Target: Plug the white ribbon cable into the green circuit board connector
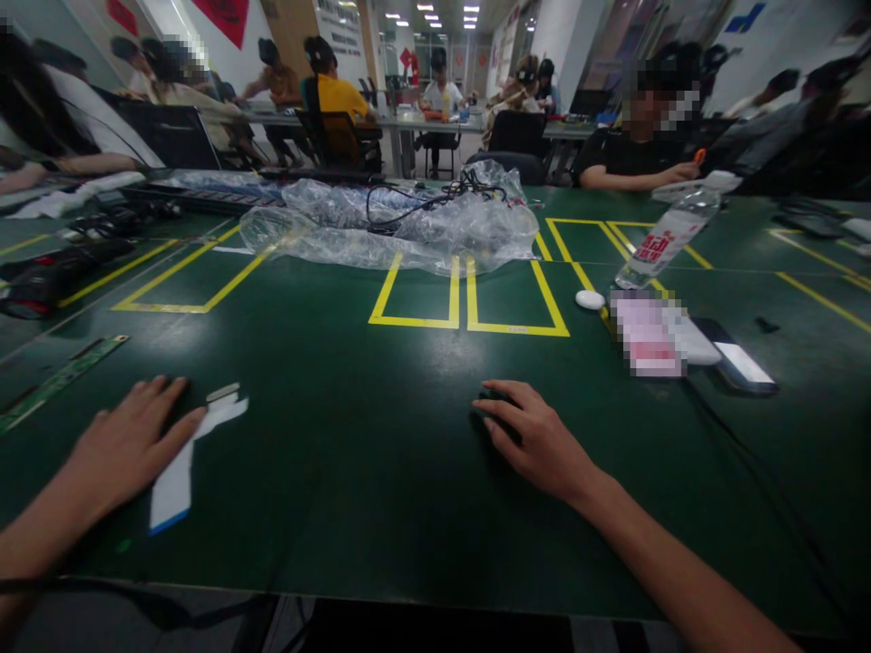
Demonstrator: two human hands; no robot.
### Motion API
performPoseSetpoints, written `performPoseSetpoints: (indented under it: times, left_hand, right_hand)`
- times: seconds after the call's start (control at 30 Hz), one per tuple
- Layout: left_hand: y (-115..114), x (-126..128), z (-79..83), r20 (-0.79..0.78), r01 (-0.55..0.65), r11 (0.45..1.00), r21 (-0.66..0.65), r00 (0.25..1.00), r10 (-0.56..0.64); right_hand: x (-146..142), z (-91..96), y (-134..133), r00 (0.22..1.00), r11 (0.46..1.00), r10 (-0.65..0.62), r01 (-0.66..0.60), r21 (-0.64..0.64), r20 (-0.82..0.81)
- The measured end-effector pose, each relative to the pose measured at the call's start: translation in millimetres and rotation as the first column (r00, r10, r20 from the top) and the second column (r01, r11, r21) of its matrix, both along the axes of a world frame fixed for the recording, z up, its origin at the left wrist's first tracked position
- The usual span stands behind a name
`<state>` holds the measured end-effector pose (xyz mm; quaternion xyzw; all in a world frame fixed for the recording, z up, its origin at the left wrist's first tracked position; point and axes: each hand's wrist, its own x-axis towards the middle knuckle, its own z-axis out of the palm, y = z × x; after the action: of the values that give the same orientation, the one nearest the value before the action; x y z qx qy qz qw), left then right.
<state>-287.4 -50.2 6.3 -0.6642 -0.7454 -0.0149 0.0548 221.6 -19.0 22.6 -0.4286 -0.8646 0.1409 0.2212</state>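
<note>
Left hand (129,444) lies flat touching a white strip (173,485); right hand (537,440) covers a small dark object (491,395).

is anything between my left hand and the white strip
Nothing visible. The left hand lies flat on the table, its fingertips at the edge of the white strip, with no other thing between them. The right hand rests on a small dark thing, well apart.

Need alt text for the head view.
The left hand lies flat on a green table, touching a white strip with a blue end, while the right hand covers a small dark object. Beyond them lie yellow tape outlines and a crumpled clear plastic bag.
</note>
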Motion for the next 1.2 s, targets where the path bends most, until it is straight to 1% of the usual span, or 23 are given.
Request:
performPoseSetpoints:
  times: [0.03, 0.07, 0.1, 0.13, 0.2, 0.27, 0.3, 0.37, 0.4, 0.47, 0.6, 0.87, 0.97, 1.03, 1.07, 1.13, 1.2]
  left_hand:
    - [8, 16, -6.3, 0.017, 0.032, 0.999, -0.033, 0.999, -0.032]
    - [15, 38, -10.4, 0.034, 0.089, 0.994, -0.061, 0.996, -0.087]
    - [22, 64, -12.3, 0.045, 0.174, 0.982, -0.078, 0.984, -0.171]
    - [27, 93, -12.2, 0.050, 0.256, 0.964, -0.075, 0.966, -0.252]
    - [37, 153, -8.6, 0.070, 0.403, 0.911, -0.084, 0.915, -0.398]
    - [44, 205, -4.2, 0.106, 0.507, 0.857, -0.089, 0.860, -0.498]
    - [47, 226, -2.6, 0.125, 0.542, 0.836, -0.085, 0.838, -0.531]
    - [51, 258, -1.5, 0.159, 0.584, 0.808, -0.072, 0.807, -0.569]
    - [53, 268, -1.7, 0.171, 0.594, 0.802, -0.064, 0.798, -0.578]
    - [54, 280, -2.7, 0.188, 0.597, 0.801, -0.049, 0.793, -0.580]
    - [54, 284, -2.7, 0.205, 0.588, 0.808, -0.041, 0.796, -0.569]
    - [52, 283, 1.3, 0.207, 0.582, 0.812, -0.047, 0.801, -0.562]
    - [50, 275, 1.5, 0.210, 0.590, 0.806, -0.049, 0.795, -0.569]
    - [50, 257, -0.3, 0.201, 0.572, 0.818, -0.057, 0.809, -0.552]
    - [49, 242, -1.8, 0.191, 0.549, 0.834, -0.060, 0.826, -0.530]
    - [50, 200, -4.9, 0.162, 0.465, 0.884, -0.056, 0.877, -0.451]
    - [48, 145, -4.8, 0.138, 0.330, 0.944, -0.024, 0.936, -0.324]
  right_hand:
    - [0, 0.0, 0, 1.000, 1.000, -0.003, 0.003, 0.000, 0.005]
    - [0, 0.0, 0, 1.000, 1.000, -0.007, 0.007, 0.001, 0.008]
    - [0, 0.1, 0, 1.000, 1.000, -0.012, 0.012, 0.002, 0.012]
    - [0, 0.1, 1, 1.000, 1.000, -0.019, 0.019, 0.004, 0.016]
    - [0, -0.1, 1, 0.999, 0.999, -0.036, 0.036, 0.011, 0.024]
    - [0, -0.7, 1, 0.998, 0.998, -0.052, 0.052, 0.020, 0.036]
    - [0, -1.1, 1, 0.997, 0.998, -0.059, 0.058, 0.028, 0.041]
    - [0, -1.9, 1, 0.996, 0.997, -0.071, 0.069, 0.041, 0.052]
    - [0, -2.4, 1, 0.995, 0.996, -0.075, 0.072, 0.045, 0.062]
    - [-1, -3.3, 0, 0.993, 0.996, -0.075, 0.070, 0.053, 0.091]
    - [-3, -5.7, -2, 0.985, 0.997, -0.052, 0.041, 0.073, 0.163]
    - [-3, -8.3, -4, 0.974, 0.997, -0.032, 0.015, 0.075, 0.226]
    - [-2, -6.8, -4, 0.970, 0.998, -0.026, 0.010, 0.066, 0.242]
    - [0, -5.0, -4, 0.970, 0.999, -0.017, 0.004, 0.054, 0.244]
    - [0, -3.9, -4, 0.970, 0.999, -0.012, 0.002, 0.045, 0.245]
    - [1, -1.8, -4, 0.971, 1.000, -0.007, 0.000, 0.028, 0.241]
    - [1, -0.1, -5, 0.973, 1.000, -0.007, 0.002, 0.025, 0.229]
